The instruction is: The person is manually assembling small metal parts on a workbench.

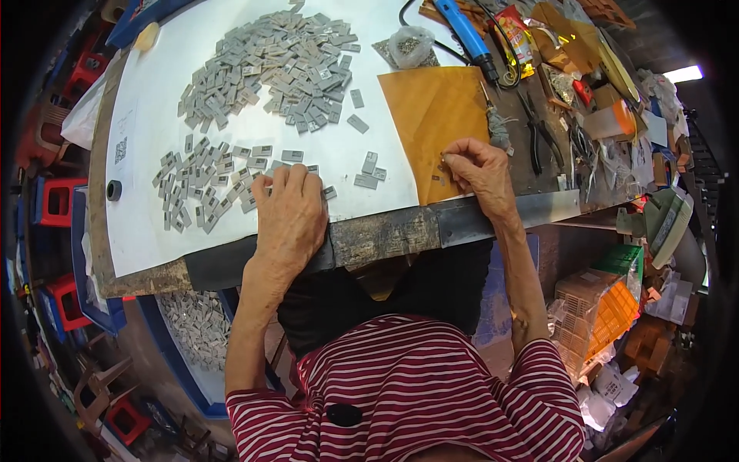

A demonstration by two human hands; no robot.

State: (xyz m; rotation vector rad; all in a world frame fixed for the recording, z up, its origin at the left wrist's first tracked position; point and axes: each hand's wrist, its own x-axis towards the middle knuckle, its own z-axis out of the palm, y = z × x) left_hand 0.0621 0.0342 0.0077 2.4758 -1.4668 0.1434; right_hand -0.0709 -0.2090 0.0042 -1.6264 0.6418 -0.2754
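Beside the table's front edge, my left hand (294, 212) is closed, its bent fingertips down among small grey rectangular pieces (223, 167). Whatever those fingers hold is hidden. My right hand (486, 175) is over a brown paper envelope (435, 100), thumb and forefinger pinched together. Something tiny and dark seems to be at that pinch, too small to name. Small dark bits (436, 179) lie on the envelope just below it. Between the hands, a few grey pieces (370, 172) sit together on the white sheet (362, 206).
A large heap of grey pieces (269, 65) covers the sheet's far part. On the right are pliers (537, 135), a blue corded tool (466, 35) and a clear plastic bag (410, 46). A blue tray (165, 346) of grey pieces stands below the table's left side.
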